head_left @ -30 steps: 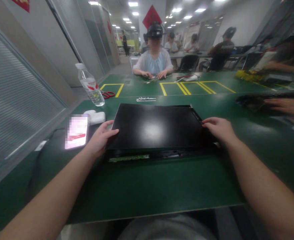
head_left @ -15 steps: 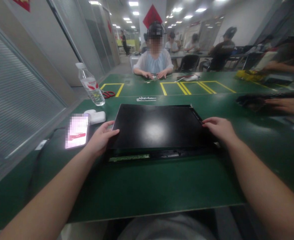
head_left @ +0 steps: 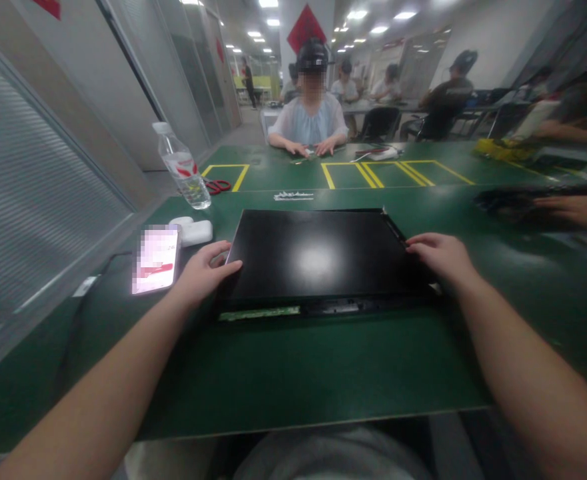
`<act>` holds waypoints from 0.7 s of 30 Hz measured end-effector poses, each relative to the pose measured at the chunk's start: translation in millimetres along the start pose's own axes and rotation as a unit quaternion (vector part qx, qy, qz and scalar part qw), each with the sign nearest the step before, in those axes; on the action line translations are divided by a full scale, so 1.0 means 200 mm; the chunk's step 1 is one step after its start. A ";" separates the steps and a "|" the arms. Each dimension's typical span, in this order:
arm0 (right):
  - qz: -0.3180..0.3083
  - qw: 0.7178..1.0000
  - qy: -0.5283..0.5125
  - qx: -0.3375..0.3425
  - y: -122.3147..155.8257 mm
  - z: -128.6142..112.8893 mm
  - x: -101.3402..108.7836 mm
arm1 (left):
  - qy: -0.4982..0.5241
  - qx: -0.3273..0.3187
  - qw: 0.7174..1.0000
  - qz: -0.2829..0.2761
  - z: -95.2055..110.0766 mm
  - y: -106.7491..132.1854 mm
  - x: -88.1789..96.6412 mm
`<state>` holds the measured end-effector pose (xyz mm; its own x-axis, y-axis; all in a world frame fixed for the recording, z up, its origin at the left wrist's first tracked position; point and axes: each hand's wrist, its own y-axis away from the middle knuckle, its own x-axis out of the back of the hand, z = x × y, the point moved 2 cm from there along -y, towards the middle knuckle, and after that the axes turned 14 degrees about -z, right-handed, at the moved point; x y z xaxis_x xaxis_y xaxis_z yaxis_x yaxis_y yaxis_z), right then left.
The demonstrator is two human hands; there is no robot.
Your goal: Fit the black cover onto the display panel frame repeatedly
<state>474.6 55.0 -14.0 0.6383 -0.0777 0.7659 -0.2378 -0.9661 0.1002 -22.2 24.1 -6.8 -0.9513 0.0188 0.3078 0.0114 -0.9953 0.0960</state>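
Observation:
A flat black display panel lies on the green table in front of me, with a green circuit strip showing along its near edge. My left hand grips the panel's left edge, thumb resting on top. My right hand holds the right edge, fingers curled over the rim.
A lit phone and a white case lie left of the panel, a water bottle and red scissors farther back. Small screws lie behind the panel. A co-worker's hand rests at right; another person sits opposite.
Both hands stay on the panel's edges; the panel sits slightly lower and flatter at its near edge. The view has shifted a little.

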 end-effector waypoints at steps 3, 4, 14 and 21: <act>-0.002 1.000 -0.021 -0.002 0.00 0.01 0.00 | -0.023 0.004 1.000 -0.002 -0.01 -0.01 -0.01; -0.002 1.000 -0.029 -0.003 0.00 0.01 0.00 | -0.030 0.006 1.000 -0.008 -0.01 -0.01 -0.01; -0.010 0.997 -0.079 -0.003 0.03 -0.02 0.00 | -0.158 -0.030 0.986 -0.053 -0.11 -0.06 0.03; -0.011 0.994 -0.107 0.011 0.03 -0.02 0.00 | -0.213 -0.029 0.974 -0.072 -0.13 -0.07 0.04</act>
<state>471.4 50.3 -10.8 0.7849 -0.1045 0.6108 -0.2070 -0.9733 0.0995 -38.0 35.2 -30.5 -0.7279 0.1829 0.6609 -0.1416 -0.9831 0.1161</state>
